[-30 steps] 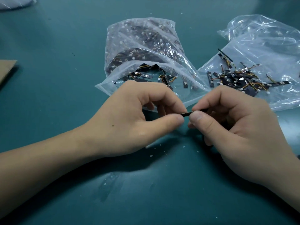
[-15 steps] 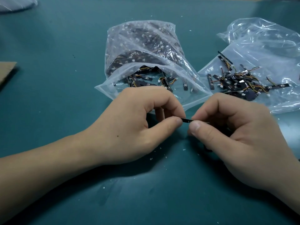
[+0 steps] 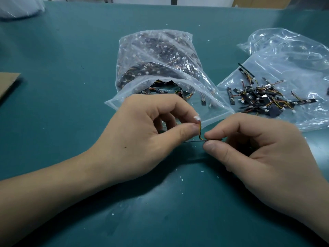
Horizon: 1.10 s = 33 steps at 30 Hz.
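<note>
Lifting wire (image 3: 200, 131) and white plug (image 3: 197, 118) into view, hidden a second ago; pinched by fingers of left hand (image 3: 140, 138). Clamping black strip (image 3: 194, 141) in fingers of right hand (image 3: 263, 157), low over bench (image 3: 71, 50). Probably pulling wire off strip.

the table (image 3: 71, 50) is covered in a smooth teal mat with a dull sheen, dusted with small white plastic crumbs (image 3: 181, 179). the two bags (image 3: 160, 56) and (image 3: 288, 56) are thin clear plastic, crinkled and glossy. the strip (image 3: 194, 141) pinched edge-on looks like matt black circuit board, its thin wires (image 3: 200, 130) sheathed in bright plastic, ending in a white plastic connector (image 3: 197, 118). the flat piece (image 3: 8, 82) at the left edge is matt brown cardboard.
</note>
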Each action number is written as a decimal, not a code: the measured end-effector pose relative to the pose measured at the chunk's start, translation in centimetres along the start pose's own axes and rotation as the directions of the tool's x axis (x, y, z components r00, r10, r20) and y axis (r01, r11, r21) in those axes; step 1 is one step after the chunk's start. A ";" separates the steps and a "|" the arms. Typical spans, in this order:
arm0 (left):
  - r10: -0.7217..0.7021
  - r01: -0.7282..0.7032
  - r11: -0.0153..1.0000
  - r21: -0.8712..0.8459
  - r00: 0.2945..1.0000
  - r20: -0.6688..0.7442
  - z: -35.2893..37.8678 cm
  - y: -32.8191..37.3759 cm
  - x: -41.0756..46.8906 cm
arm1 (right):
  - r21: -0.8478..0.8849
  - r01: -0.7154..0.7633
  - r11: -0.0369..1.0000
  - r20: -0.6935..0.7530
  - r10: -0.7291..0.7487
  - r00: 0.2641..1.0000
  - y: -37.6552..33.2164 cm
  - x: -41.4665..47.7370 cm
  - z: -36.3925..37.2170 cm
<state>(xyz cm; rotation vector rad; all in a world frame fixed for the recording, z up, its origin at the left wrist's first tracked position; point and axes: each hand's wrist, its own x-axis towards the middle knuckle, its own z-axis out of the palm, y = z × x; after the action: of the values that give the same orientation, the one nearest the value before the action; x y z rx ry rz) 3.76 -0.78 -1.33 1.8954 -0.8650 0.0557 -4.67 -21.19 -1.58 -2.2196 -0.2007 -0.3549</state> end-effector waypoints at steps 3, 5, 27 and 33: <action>0.000 0.000 1.000 -0.003 0.999 0.035 0.2 0.1 -0.2 | 0.004 -0.031 0.999 -0.026 0.032 0.999 0.1 -0.1 0.1; 0.000 0.000 1.000 -0.006 0.999 0.054 0.1 0.1 -0.3 | 0.012 -0.045 0.999 -0.041 0.045 0.998 0.1 -0.1 0.1; -0.019 0.014 1.000 0.023 0.976 0.218 -0.1 0.3 -0.2 | 0.017 0.046 0.999 0.121 -0.048 0.992 0.5 0.0 0.0; -0.034 0.039 0.999 -0.018 0.977 0.210 -0.3 0.3 -0.2 | 0.133 0.003 0.991 0.126 -0.020 0.992 0.1 0.0 0.0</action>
<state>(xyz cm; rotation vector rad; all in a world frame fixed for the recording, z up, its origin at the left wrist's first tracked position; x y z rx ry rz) 3.53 -0.54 -1.05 1.9196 -0.9675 -0.1791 -4.61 -21.25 -1.70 -2.1110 -0.2969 -0.2000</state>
